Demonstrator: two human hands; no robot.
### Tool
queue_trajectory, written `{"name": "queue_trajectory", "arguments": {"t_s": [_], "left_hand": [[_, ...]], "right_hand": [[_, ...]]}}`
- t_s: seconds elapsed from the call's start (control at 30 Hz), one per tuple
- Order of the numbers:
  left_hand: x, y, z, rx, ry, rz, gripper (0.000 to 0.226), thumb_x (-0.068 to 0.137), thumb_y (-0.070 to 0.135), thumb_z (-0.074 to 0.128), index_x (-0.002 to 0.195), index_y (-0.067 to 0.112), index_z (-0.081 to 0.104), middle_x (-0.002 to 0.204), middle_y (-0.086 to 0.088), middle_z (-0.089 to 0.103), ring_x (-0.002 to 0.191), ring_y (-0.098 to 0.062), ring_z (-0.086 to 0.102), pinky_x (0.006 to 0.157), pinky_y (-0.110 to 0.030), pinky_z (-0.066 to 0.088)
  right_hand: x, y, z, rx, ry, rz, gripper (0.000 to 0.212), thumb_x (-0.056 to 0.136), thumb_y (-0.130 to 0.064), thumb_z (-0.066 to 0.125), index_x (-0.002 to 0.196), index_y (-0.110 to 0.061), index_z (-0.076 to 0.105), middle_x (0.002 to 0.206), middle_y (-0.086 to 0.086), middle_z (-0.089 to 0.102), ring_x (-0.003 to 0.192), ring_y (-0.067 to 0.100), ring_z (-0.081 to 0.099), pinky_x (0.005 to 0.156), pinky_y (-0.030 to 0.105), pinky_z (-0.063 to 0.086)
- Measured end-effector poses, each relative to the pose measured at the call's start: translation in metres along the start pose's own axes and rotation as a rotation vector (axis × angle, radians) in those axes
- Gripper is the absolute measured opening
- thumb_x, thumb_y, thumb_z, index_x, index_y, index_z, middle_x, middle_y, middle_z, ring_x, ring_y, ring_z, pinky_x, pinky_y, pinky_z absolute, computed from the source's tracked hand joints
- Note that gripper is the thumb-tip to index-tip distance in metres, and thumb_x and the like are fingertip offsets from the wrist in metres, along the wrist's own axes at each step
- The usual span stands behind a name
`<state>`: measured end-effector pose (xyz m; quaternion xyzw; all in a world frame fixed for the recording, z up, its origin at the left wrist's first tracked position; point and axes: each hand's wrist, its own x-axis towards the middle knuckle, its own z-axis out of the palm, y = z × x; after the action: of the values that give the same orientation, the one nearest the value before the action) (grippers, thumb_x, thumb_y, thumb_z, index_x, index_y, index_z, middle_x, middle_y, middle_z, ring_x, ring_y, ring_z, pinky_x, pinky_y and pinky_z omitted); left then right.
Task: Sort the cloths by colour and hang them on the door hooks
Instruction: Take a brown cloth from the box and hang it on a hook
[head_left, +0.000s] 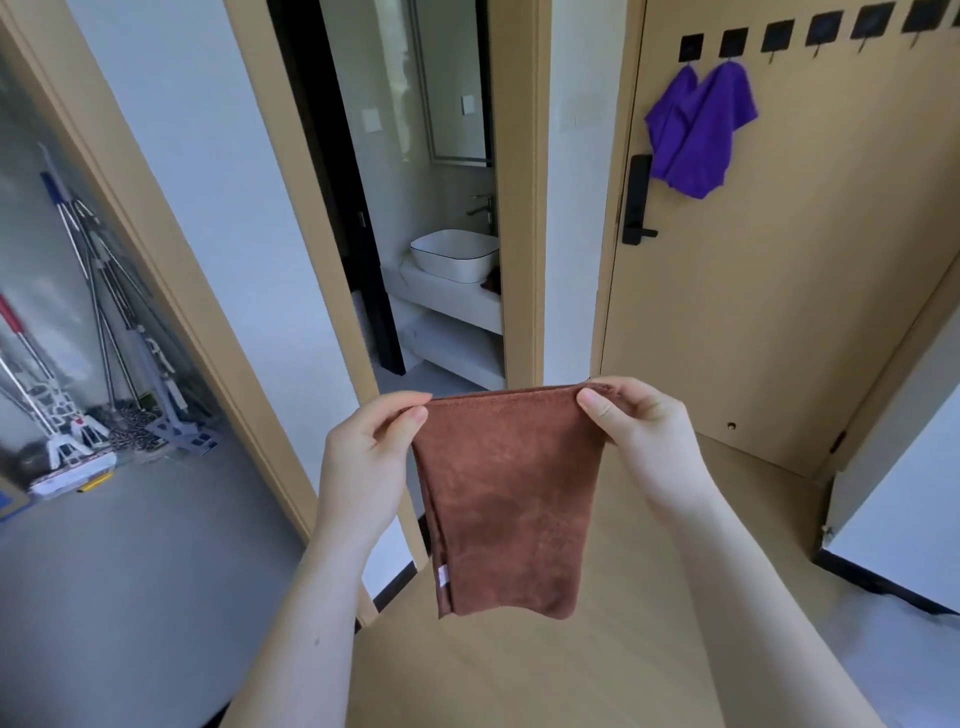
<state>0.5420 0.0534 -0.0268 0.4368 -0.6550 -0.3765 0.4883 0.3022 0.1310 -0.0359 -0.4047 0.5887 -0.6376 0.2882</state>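
Both hands pinch brown cloth (506, 499); 2 purple cloths (696, 130) hooked beyond.

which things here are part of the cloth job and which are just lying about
Job: brown cloth, pinched by left hand and right hand; two purple cloths, hung; door hooks.
Lying about: basin, mops, door lock.

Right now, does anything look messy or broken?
Nothing looks broken or spilled. Two purple cloths hang overlapping on the hooks, and the left hand and right hand pinch the brown cloth by its top corners. A dark scrap beside the basin is unclear.
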Motion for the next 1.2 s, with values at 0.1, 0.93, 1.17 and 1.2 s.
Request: {"name": "queue_trajectory", "arguments": {"t_s": [0.1, 0.93, 1.17, 1.2], "left_hand": [[0.02, 0.006, 0.034, 0.041, -0.001, 0.036, 0.023, 0.1, 0.014, 0.063, 0.098, 0.035, 0.074, 0.099, 0.026, 0.073, 0.101, 0.005, 0.065, 0.088, -0.015, 0.045], [0.168, -0.001, 0.215, 0.008, -0.111, 0.085, 0.023, 0.099, 0.013, 0.063, 0.091, 0.033, 0.072, 0.089, 0.023, 0.072, 0.09, 0.006, 0.065, 0.074, -0.003, 0.042], [0.238, -0.021, 0.241, -0.076, -0.175, 0.067, 0.023, 0.098, 0.011, 0.064, 0.094, 0.032, 0.074, 0.093, 0.019, 0.074, 0.094, 0.001, 0.067, 0.08, -0.01, 0.046], [0.248, -0.024, 0.244, -0.084, -0.185, 0.064, 0.023, 0.098, 0.011, 0.064, 0.094, 0.032, 0.074, 0.094, 0.018, 0.074, 0.094, 0.001, 0.067, 0.082, -0.014, 0.046]], "right_hand": [[0.034, 0.004, -0.023, 0.005, 0.016, -0.021, 0.008, 0.097, -0.018, 0.069, 0.097, -0.02, 0.077, 0.093, -0.009, 0.079, 0.092, 0.005, 0.071, 0.09, 0.026, 0.055], [0.198, 0.048, -0.114, -0.014, 0.219, -0.011, 0.011, 0.1, -0.015, 0.064, 0.094, -0.02, 0.073, 0.082, -0.018, 0.075, 0.078, -0.007, 0.066, 0.071, 0.008, 0.048], [0.262, 0.059, -0.108, -0.039, 0.3, -0.011, 0.007, 0.099, -0.017, 0.066, 0.097, -0.019, 0.073, 0.083, -0.016, 0.075, 0.079, -0.006, 0.065, 0.072, 0.008, 0.049], [0.27, 0.061, -0.105, -0.042, 0.312, -0.012, 0.007, 0.099, -0.017, 0.066, 0.096, -0.019, 0.073, 0.082, -0.017, 0.075, 0.078, -0.006, 0.065, 0.072, 0.008, 0.049]]}}
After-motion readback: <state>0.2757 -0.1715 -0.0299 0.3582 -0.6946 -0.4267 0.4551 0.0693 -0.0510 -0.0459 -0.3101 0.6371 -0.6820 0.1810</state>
